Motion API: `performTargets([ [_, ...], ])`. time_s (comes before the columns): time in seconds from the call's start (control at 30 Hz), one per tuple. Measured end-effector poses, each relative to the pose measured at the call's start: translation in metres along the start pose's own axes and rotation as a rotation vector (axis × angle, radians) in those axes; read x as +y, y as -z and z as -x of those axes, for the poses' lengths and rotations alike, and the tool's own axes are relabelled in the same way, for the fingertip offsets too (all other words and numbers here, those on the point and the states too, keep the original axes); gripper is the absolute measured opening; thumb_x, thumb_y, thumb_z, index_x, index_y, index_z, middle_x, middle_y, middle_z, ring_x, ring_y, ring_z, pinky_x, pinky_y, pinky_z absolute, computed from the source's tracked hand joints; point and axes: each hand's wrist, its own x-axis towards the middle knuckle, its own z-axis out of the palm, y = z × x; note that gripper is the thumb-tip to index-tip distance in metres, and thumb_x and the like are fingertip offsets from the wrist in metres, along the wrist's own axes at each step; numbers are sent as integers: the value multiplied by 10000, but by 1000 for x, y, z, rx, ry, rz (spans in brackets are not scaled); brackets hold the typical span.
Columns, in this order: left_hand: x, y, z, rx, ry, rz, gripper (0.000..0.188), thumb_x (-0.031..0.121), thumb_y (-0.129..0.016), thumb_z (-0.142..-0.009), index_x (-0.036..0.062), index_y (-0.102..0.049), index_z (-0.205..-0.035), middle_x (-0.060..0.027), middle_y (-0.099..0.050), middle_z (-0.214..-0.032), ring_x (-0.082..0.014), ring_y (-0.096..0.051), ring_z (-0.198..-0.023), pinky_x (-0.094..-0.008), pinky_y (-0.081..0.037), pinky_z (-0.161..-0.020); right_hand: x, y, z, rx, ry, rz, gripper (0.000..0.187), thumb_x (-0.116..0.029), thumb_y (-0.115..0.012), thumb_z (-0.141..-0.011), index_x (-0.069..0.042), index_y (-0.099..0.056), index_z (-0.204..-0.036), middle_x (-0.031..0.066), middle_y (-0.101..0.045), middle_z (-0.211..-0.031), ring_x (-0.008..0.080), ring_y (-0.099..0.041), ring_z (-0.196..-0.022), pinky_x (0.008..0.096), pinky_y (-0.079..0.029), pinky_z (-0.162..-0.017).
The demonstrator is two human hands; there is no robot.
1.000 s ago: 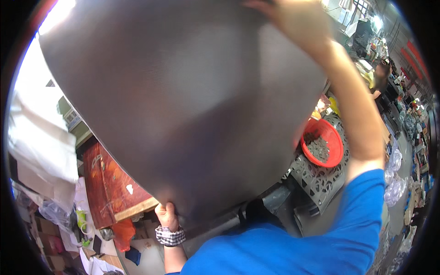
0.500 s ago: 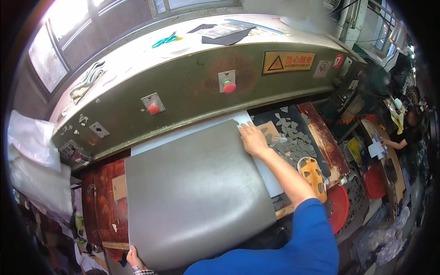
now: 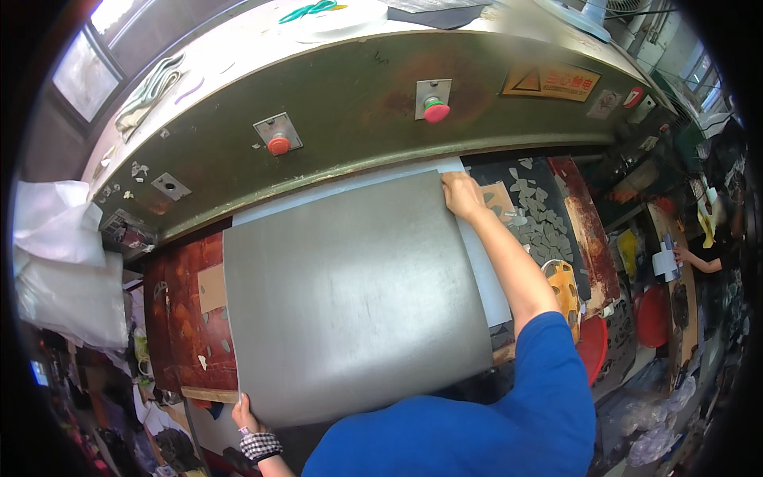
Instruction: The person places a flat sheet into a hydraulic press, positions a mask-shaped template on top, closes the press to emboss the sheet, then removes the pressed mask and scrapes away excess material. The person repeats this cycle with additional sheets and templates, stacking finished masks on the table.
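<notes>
A large, smooth grey sheet (image 3: 350,294) lies across a pale board (image 3: 486,286), its near end sagging over the front edge toward my body. My right hand (image 3: 463,195) is closed on the sheet's far right corner, fingers curled over the edge. At the near left corner, my left hand (image 3: 246,415) holds the sheet's edge, thumb up; its other fingers are hidden below. The pale board shows as a strip along the sheet's far and right sides.
A green machine beam (image 3: 342,111) with a red button (image 3: 278,145) and a pink-red button (image 3: 435,111) spans the far side. Small grey offcuts (image 3: 544,226) and an orange perforated piece (image 3: 563,286) lie rightward. Another person's hand (image 3: 682,254) shows far right.
My right hand has gone from lying spread on the corner to closing round it. The view has shifted, so beam and sheet appear higher in the picture. My left hand keeps its hold.
</notes>
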Motion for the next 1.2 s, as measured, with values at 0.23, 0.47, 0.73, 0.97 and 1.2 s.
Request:
performTargets([
  [0.23,-2,-2,-1,7,9,30,303,249,-597,-950,-47,-638,-900,-109,-667,-890,-176,-627,-790,-312,-511,-751,-8,-10,-24,58,-307,6,126,-72,-580,-817,-17,-631,-918,205,-630,-1023,380,-587,-1007,459,-498,-855],
  [0.47,10,-12,3,-20,-15,29,359,278,-571,-966,-78,-616,-968,-129,-665,-928,-190,-631,-811,-327,-517,-766,27,48,44,302,-626,132,89,-121,-584,-841,-43,-626,-841,179,-667,-858,383,-644,-837,471,-510,-712],
  [0.73,8,-9,-21,-149,11,25,382,307,-576,-961,-66,-630,-1025,-122,-680,-953,-195,-653,-814,-329,-533,-743,-52,87,227,308,-399,-86,152,-126,-644,-854,-6,-639,-947,154,-665,-880,335,-636,-830,403,-504,-730],
  [0.97,42,-45,-54,-101,-63,-54,347,290,-598,-952,-53,-634,-992,-99,-676,-894,-178,-639,-767,-311,-519,-705,-49,52,117,209,-345,-99,437,-246,-596,-905,2,-533,-1259,235,-499,-1306,400,-448,-1227,441,-397,-1006],
  [1.2,51,-54,-38,-35,-136,-10,303,240,-594,-951,-55,-648,-914,-80,-668,-860,-151,-613,-751,-294,-502,-692,-90,73,209,452,-664,-89,210,-140,-656,-832,-12,-647,-997,160,-612,-1029,352,-587,-969,414,-472,-844],
])
